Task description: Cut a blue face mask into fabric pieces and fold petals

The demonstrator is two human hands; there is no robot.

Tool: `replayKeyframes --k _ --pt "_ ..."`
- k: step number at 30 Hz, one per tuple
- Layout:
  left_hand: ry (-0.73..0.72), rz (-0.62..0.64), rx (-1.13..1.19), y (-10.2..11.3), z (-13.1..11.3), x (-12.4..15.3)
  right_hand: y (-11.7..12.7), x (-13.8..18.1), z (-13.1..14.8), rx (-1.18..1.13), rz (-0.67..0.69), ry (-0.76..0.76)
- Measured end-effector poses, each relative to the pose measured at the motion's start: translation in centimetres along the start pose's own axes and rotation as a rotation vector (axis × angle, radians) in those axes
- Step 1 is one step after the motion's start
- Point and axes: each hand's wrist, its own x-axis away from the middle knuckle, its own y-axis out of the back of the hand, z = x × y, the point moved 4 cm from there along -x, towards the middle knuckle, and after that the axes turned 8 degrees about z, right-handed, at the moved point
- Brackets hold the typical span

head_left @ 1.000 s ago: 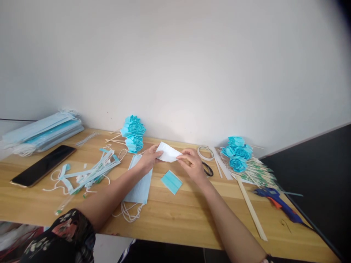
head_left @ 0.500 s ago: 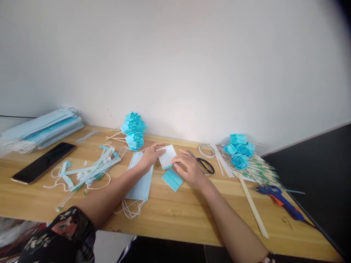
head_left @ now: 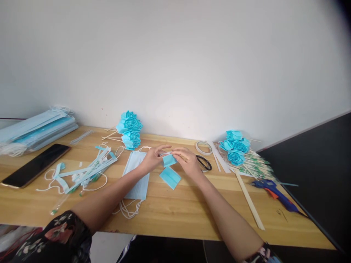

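Note:
Both hands meet above the middle of the wooden table (head_left: 175,215). My left hand (head_left: 152,158) and my right hand (head_left: 187,161) pinch a small folded blue piece of mask fabric (head_left: 169,160) between their fingertips, just above the tabletop. Right below it lies a second folded blue piece (head_left: 170,178). A flat face mask (head_left: 137,177) with white ear loops lies under my left wrist. Black scissors (head_left: 204,162) rest just right of my right hand.
Cut mask strips (head_left: 82,173), a phone (head_left: 34,165) and a stack of masks (head_left: 35,129) lie at the left. Blue fabric roses on sticks (head_left: 130,129) lean at the wall, with another bunch of roses (head_left: 236,149), a tape roll (head_left: 203,147) and a glue gun (head_left: 274,190) at the right.
The white-backed piece was held up, then pressed flat on the table, and is now folded smaller and lifted between both hands' fingertips.

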Motion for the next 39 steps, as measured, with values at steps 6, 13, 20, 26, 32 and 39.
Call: replayKeyframes --k 6,13,20,26,32,39 --pt "-0.022 0.008 -0.049 -0.1 -0.8 0.4 0.1 0.1 -0.5 0.028 -0.036 -0.1" --pt "-0.029 -0.086 -0.074 0.3 -1.7 0.8 0.1 0.4 -1.3 0.053 -0.075 -0.175" --pt "-0.006 -0.131 -0.122 0.3 -0.7 0.4 0.2 0.3 -0.7 0.081 -0.078 -0.16" --pt "-0.006 -0.081 -0.119 -0.1 -1.4 0.5 0.3 0.3 -1.1 0.038 -0.105 -0.192" --pt "-0.029 -0.111 -0.074 0.3 -0.7 0.3 0.3 0.4 -1.8 -0.271 -0.097 -0.316" --pt "-0.03 -0.121 -0.063 0.2 -0.4 0.3 -0.3 0.3 -1.4 -0.183 -0.018 -0.323"
